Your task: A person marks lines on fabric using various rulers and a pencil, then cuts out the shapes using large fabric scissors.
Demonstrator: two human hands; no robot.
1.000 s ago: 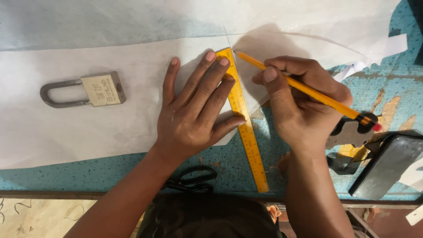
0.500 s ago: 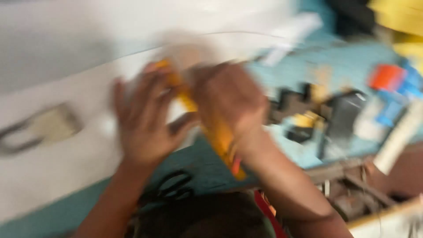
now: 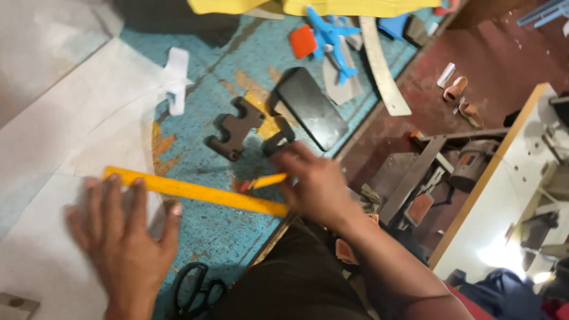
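Note:
My left hand point(image 3: 121, 234) lies flat, fingers spread, on white paper point(image 3: 53, 178), its fingertips touching the left end of a yellow ruler point(image 3: 195, 191). The ruler lies across the paper's edge and the blue table point(image 3: 195, 118). My right hand point(image 3: 314, 184) is at the ruler's right end and holds a yellow pencil point(image 3: 267, 181) with a red end, pointing left. The picture is blurred by motion.
A dark phone point(image 3: 311, 108), a brown notched block point(image 3: 234, 127) and a black clip point(image 3: 278, 142) lie beyond the ruler. Black scissors point(image 3: 195, 290) lie near me. Blue and red plastic pieces point(image 3: 326, 35) and a grey curved ruler point(image 3: 382, 65) sit farther off. A padlock corner point(image 3: 15, 305) shows bottom left.
The view has swung to the right, toward the table's edge and the floor. My right hand has left the paper and now holds the pencil off at the ruler's right end.

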